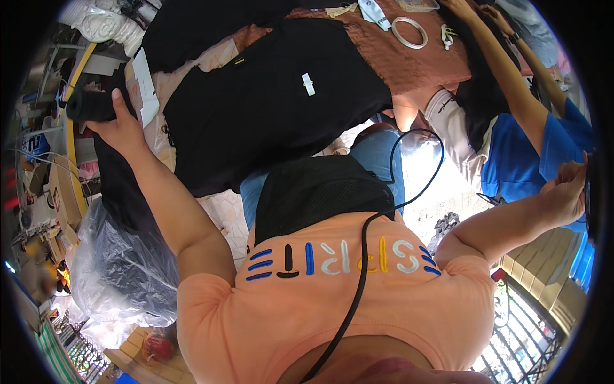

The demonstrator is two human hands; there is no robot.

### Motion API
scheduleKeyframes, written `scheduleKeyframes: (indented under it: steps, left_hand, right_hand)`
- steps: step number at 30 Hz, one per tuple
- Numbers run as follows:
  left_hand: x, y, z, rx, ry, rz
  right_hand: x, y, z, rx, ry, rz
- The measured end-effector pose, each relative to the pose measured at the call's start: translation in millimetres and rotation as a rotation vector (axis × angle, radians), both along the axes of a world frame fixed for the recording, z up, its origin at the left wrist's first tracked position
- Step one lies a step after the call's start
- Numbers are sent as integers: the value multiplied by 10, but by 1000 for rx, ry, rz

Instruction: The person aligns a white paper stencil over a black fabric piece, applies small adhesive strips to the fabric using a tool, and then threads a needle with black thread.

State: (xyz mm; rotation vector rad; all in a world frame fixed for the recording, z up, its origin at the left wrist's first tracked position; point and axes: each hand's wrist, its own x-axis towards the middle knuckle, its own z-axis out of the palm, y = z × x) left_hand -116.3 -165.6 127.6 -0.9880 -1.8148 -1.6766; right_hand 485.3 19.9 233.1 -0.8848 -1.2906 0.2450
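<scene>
At the far left my left hand (124, 130) is raised with its thumb up, its fingers wrapped round a black roll (87, 105); its exact kind does not show. Out at the right edge, my right hand (566, 192) is lifted and closed, beside a dark shape cut off by the picture's rim. What its fingers hold, if anything, is hidden. A black garment (256, 109) is spread out flat in front of me, touched by neither hand. On it lies a small white label (308, 84).
Another person's forearm (511, 70) reaches over the brown cloth (409, 64) at the upper right. A tape ring (409, 32) lies there. White paper (146, 88) and a clear plastic bag (121, 275) are at the left. A black cable (362, 275) loops down my front.
</scene>
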Motion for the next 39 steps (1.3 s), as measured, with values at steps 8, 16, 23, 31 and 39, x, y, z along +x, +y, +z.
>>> scheduleKeyframes:
  steps: [8, 16, 23, 31, 39]
  left_hand:
    - [-246, -74, -164, -109, 96, 168]
    - [753, 695, 483, -448, 658, -198]
    - [1661, 1174, 644, -394, 738, -427]
    - [1453, 1202, 372, -455, 618, -393]
    - [1289, 1339, 48, -334, 87, -371]
  right_hand:
    - [251, 144, -467, -459, -564, -279]
    - [-1015, -102, -298, -131, -827, 184]
    - [-2245, -228, -874, -695, -29, 1504]
    - [-1823, -123, -728, -684, 181, 1256]
    - [-1213, -84, -790, -677, 181, 1256]
